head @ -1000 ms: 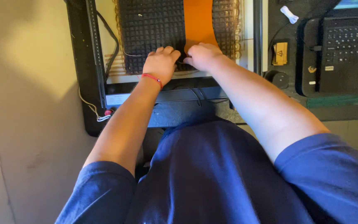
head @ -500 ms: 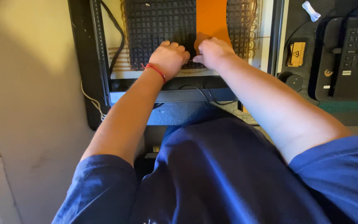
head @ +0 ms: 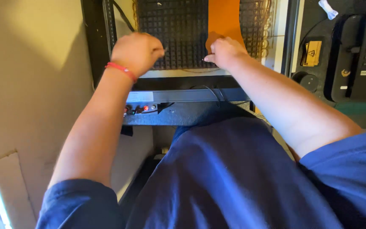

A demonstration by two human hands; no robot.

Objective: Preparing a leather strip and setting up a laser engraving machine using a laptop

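— Where are the hands?

— Both rest on the black grid mat (head: 178,29), just above its near edge. The left hand (head: 136,51) is curled into a loose fist; the right hand (head: 224,51) has its fingers pressed together on the grid beside the orange sheet (head: 224,17). Whether either pinches something, I cannot tell.

— Any advice?

— Probably keep the wrists low and both hands level, clear of the cable (head: 212,91) below.

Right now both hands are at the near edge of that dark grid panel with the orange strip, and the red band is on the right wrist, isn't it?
Not quite. The head view shows the red band on the left wrist, just behind the left hand. The rest holds: the left hand and the right hand are both at the near edge of the dark grid panel with the orange strip.
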